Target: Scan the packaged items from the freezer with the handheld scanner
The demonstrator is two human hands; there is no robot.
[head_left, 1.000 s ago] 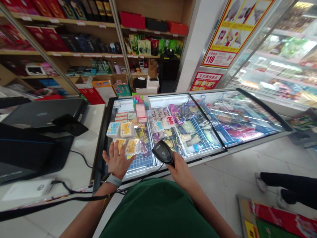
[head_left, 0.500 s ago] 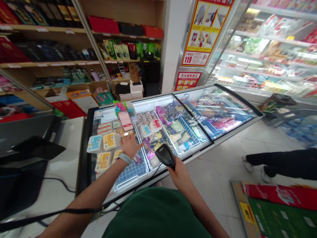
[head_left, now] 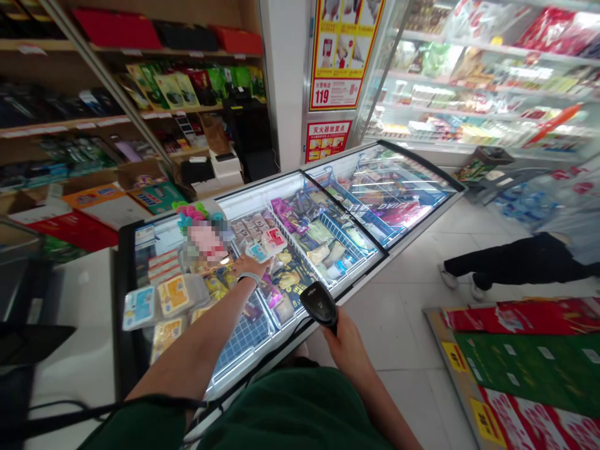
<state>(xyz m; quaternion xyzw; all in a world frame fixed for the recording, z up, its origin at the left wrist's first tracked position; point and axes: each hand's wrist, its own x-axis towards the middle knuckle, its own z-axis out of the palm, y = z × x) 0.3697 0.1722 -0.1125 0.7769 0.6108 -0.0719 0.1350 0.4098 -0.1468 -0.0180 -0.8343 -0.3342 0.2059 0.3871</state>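
Note:
My right hand (head_left: 347, 337) is wrapped round the handle of a black barcode scanner (head_left: 319, 304), its head over the freezer's front edge and its cable trailing left. My left hand (head_left: 250, 267), a pale band on its wrist, reaches across the glass-topped chest freezer (head_left: 365, 262). Its fingers are apart beside a clear pack with a blue label (head_left: 257, 252); whether they touch it I cannot tell. Just beyond lies a pack with a red label (head_left: 273, 239). To the left are food trays with yellow labels (head_left: 173, 295) and a blue label (head_left: 139, 306). A blurred-out pink item (head_left: 206, 240) lies near the hand.
Shelves with boxes and bags (head_left: 182, 87) stand behind the freezer. A lit refrigerated display (head_left: 469, 94) is at the back right. On the right, a person in dark trousers (head_left: 510, 259) stands near stacked red and green boxes (head_left: 525, 356). A counter (head_left: 79, 312) is at the left.
The view has turned to the right. My left hand has moved right over the freezer, to the packs with blue and red labels. My right hand still holds the scanner.

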